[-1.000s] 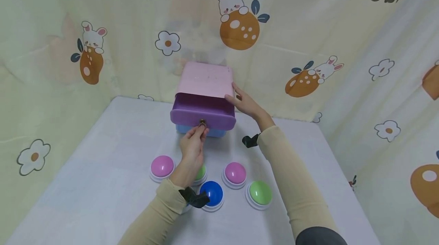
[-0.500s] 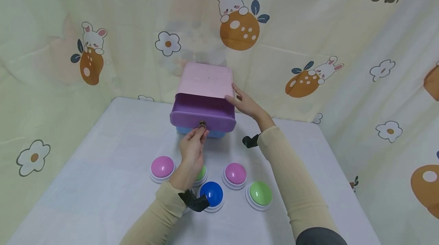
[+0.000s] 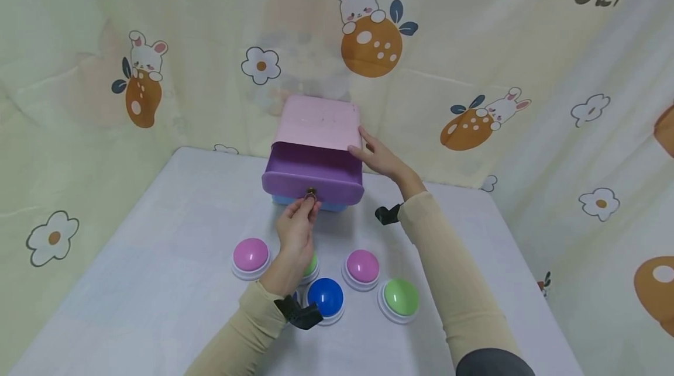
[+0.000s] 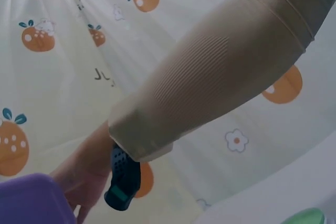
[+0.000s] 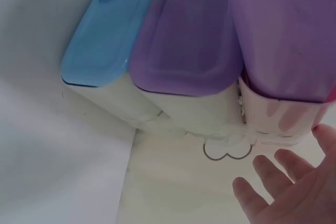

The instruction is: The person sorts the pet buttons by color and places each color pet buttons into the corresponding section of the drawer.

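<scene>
A small chest with a pink top casing [image 3: 319,121] stands at the back of the table in the head view. Its top purple drawer [image 3: 284,182] is pulled out, and no contents show inside. My left hand [image 3: 295,230] pinches the ring pull [image 3: 311,192] on that drawer's front. Against the casing's right side rests my right hand [image 3: 381,158], thumb on the front edge, fingers extended. Below, a second purple drawer [image 5: 189,40] and a blue drawer [image 5: 102,40] are closed, each with a metal ring. The left wrist view shows the purple drawer front [image 4: 34,200], but not my left hand.
Several dome push buttons on white bases lie before the chest: pink [image 3: 251,254], another pink [image 3: 363,266], blue [image 3: 325,297] and green [image 3: 401,297]. My left forearm partly covers others. Patterned curtain [image 3: 210,7] hangs directly behind the white table [image 3: 158,235].
The purple drawer has come slightly further out, with my left hand still pinching its ring. My right hand stays at the casing's side. The head view has shifted a little.
</scene>
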